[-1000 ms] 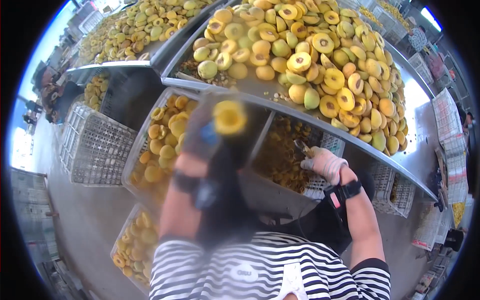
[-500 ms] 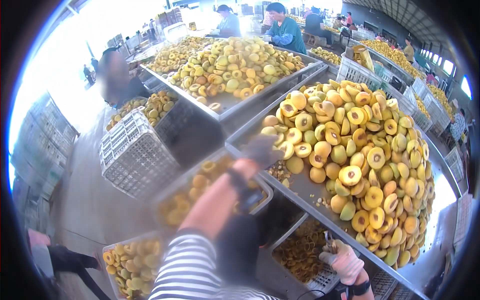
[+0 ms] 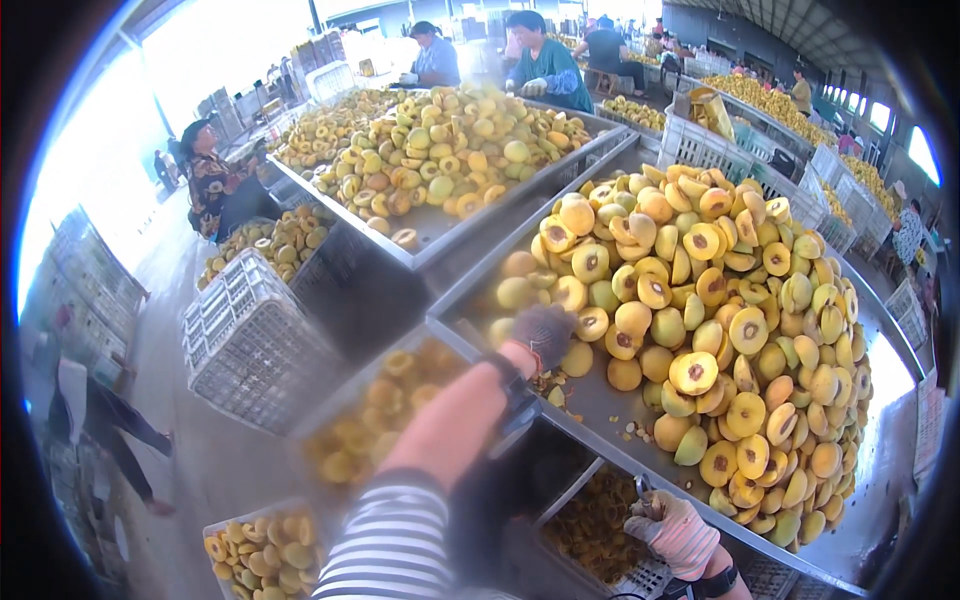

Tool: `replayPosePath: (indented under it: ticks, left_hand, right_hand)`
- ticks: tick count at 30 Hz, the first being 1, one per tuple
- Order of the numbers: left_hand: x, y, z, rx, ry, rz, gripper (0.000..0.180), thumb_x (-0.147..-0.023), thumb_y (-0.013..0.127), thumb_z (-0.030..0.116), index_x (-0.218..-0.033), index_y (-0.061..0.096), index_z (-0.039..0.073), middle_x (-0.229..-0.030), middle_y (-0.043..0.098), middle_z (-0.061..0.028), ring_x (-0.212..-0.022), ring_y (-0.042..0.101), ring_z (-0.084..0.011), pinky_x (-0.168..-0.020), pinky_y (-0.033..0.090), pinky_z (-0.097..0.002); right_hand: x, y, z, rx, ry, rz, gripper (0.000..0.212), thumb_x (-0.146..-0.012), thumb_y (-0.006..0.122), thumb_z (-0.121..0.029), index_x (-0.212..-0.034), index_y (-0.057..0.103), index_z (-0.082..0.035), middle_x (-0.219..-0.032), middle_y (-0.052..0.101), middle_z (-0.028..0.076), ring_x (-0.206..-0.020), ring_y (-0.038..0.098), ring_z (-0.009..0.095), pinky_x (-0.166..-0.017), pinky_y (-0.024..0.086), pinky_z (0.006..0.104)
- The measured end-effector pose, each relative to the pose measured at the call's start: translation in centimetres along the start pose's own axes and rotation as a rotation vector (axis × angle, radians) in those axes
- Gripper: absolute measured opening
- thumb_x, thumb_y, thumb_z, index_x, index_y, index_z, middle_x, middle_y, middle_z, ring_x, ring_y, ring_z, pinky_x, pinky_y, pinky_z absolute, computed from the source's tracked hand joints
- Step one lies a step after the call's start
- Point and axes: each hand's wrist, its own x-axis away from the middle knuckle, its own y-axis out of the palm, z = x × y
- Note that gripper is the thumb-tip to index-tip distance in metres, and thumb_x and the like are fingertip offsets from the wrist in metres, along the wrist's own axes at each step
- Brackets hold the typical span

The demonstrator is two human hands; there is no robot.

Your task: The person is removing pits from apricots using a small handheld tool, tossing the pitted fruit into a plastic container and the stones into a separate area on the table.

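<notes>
My left hand point(image 3: 545, 335), in a dark grey glove, reaches over the near left edge of a metal tray table point(image 3: 620, 400). It is at the edge of a large heap of halved yellow peaches point(image 3: 740, 330), beside a few of them. Its fingers point down, and I cannot make out whether they grip a peach. Lower right, my right hand point(image 3: 675, 535), in a pale striped glove, is closed around a small metal tool point(image 3: 642, 486) whose kind I cannot tell. Under that hand stands a crate point(image 3: 572, 492) of brownish scraps.
Peaches fill a blurred crate point(image 3: 375, 405) beside my left forearm and another crate point(image 3: 262, 550) at lower left. A white plastic crate point(image 3: 250, 335) stands on the floor. Another heaped tray point(image 3: 430, 250) lies ahead, with people beyond. A person point(image 3: 215, 185) is at the left.
My left hand has drawn slightly nearer and to the right along the peach heap. My right hand has shifted slightly down and left with the tool. At the left, a walking person has come further into view.
</notes>
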Motion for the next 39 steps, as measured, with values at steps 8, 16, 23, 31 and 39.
replayPosePath:
  ticks: [8,16,23,31,39]
  left_hand:
    - [1.1,8.0,-1.8,1.649,0.087,0.318,0.041,-0.081,0.072,0.016,-0.117,0.061,0.001,-0.108,0.065,-0.0091,-0.097,0.062,-0.0187,-0.085,0.050,-0.0301]
    - [14.6,-3.6,9.4,1.532,-0.084,0.155,0.025,-0.089,0.069,0.020,-0.108,0.066,0.004,-0.098,0.066,0.0012,-0.087,0.059,-0.0077,-0.077,0.049,-0.0226]
    - [14.4,-0.8,11.8,2.939,0.280,-0.066,0.043,-0.100,0.047,0.035,-0.131,0.049,0.005,-0.123,0.059,-0.0095,-0.108,0.058,-0.0220,-0.096,0.047,-0.0354]
    - [14.4,-2.8,13.7,0.834,0.223,0.602,0.054,-0.076,0.073,0.011,-0.124,0.052,-0.002,-0.118,0.063,-0.0169,-0.107,0.060,-0.0291,-0.096,0.044,-0.0328]
    - [15.2,-1.2,13.5,1.849,0.115,0.336,0.044,-0.084,0.065,0.016,-0.123,0.054,0.000,-0.114,0.063,-0.0142,-0.104,0.060,-0.0251,-0.093,0.046,-0.0318]
  right_hand:
    - [-2.3,2.2,-0.6,0.116,-0.448,0.419,0.029,-0.077,0.072,-0.005,-0.101,0.056,0.000,-0.081,0.059,0.001,-0.070,0.053,0.011,-0.066,0.046,0.0256]
    - [-3.5,4.6,-5.8,0.400,-0.516,0.793,0.049,-0.072,0.077,-0.010,-0.116,0.058,-0.002,-0.097,0.068,0.016,-0.088,0.065,0.032,-0.077,0.051,0.0386]
    - [-4.4,4.5,-4.3,-0.564,-0.416,0.376,0.025,-0.089,0.065,-0.020,-0.109,0.059,-0.007,-0.094,0.065,0.000,-0.083,0.060,0.013,-0.071,0.049,0.0287]
    - [0.3,3.4,-2.8,0.050,-0.227,0.580,0.035,-0.085,0.068,-0.023,-0.110,0.053,-0.004,-0.094,0.066,0.016,-0.084,0.062,0.029,-0.073,0.049,0.0365]
    - [-0.1,4.0,-2.5,0.335,-0.248,0.574,0.025,-0.089,0.061,-0.021,-0.108,0.055,-0.007,-0.087,0.065,0.021,-0.084,0.063,0.040,-0.073,0.050,0.0483]
